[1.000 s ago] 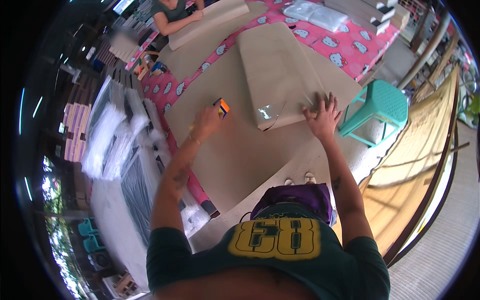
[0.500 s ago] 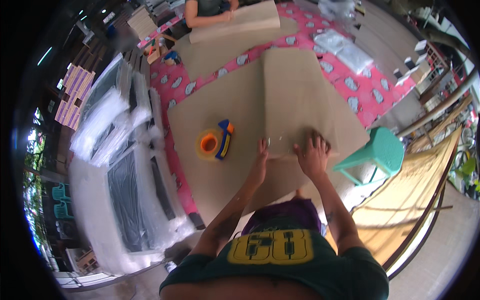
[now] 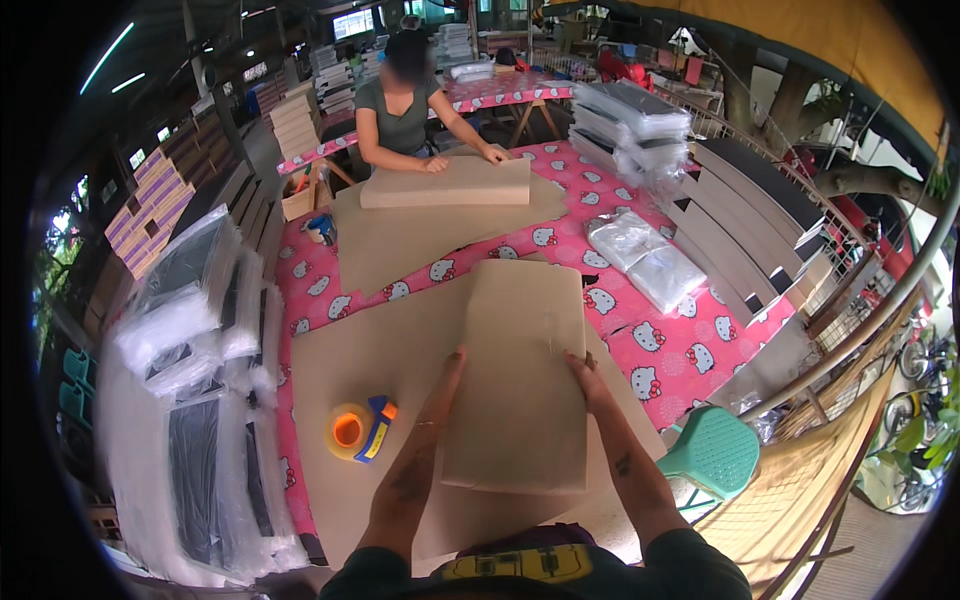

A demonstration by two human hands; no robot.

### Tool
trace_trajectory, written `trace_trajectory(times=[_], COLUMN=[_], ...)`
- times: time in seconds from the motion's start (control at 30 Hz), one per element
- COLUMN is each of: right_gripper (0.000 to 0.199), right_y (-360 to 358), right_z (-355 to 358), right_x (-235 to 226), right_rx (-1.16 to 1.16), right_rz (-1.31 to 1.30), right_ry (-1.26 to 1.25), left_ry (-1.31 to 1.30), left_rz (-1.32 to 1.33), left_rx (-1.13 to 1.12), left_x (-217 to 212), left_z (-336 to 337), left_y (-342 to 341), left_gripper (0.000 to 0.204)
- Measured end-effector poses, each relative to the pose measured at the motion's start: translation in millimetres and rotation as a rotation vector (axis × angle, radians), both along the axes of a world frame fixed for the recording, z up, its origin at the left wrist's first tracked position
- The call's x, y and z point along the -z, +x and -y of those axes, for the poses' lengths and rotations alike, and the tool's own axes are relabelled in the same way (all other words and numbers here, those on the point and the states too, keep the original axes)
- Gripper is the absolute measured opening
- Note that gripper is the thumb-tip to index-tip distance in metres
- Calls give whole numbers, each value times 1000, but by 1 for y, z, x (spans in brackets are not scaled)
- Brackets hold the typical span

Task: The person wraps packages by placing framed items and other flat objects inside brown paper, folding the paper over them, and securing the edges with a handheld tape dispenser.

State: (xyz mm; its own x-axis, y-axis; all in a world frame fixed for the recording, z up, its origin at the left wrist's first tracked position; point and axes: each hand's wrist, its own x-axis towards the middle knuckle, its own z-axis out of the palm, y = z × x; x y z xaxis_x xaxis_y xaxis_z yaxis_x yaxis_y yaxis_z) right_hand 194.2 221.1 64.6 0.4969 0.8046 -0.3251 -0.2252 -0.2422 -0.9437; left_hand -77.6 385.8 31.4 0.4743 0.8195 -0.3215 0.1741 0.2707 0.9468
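Note:
A long flat package wrapped in brown paper [image 3: 520,400] lies in front of me on a large brown paper sheet [image 3: 320,380]. My left hand [image 3: 454,368] grips its left long side, with the fingers mostly hidden against the edge. On the opposite side my right hand [image 3: 584,378] holds the right edge, thumb over the top. An orange-cored roll of clear tape in a blue dispenser [image 3: 360,430] rests on the sheet, left of the package and apart from my hands.
Across the pink patterned table [image 3: 640,340] a person [image 3: 400,120] handles another brown paper-wrapped package [image 3: 445,184]. Clear plastic bags [image 3: 645,258] lie at the right. Stacked plastic-wrapped panels [image 3: 205,430] stand left, a green stool [image 3: 715,452] right, and long grey panels [image 3: 745,225] far right.
My hands have moved from the package's near end up to its two long sides. The view has tilted upward, showing more of the room. The other person's package is turned more squarely.

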Motion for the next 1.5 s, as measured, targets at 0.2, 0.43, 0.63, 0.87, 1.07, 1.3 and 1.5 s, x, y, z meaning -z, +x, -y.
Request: trace_trajectory(times=[0.2,0.43,0.63,0.87,1.07,1.3,1.5], right_gripper=[84,86,80,72,67,49,89], right_y=[-6,3,-40,-60,-69,-223,-194], right_z=[44,66,69,83,67,150,-5], right_x=[-108,-146,-222,-260,-200,-225,-190], right_rx=[35,-28,-57,-41,66,-106,-622], right_rz=[-161,55,-49,-117,-107,49,56], right_ry=[386,717,701,686,650,688,833], left_ry=[-189,20,20,87,386,1103,1125], left_rz=[516,713,790,702,444,218,-79], left_rx=[-198,-470,-390,-363,-580,-509,-831], left_x=[-148,-221,-230,-264,-212,-281,-282], left_z=[59,101,103,122,83,272,338], left_y=[-3,-33,-51,-64,-67,-120,-126], left_gripper=[71,39,35,37,42,38,78])
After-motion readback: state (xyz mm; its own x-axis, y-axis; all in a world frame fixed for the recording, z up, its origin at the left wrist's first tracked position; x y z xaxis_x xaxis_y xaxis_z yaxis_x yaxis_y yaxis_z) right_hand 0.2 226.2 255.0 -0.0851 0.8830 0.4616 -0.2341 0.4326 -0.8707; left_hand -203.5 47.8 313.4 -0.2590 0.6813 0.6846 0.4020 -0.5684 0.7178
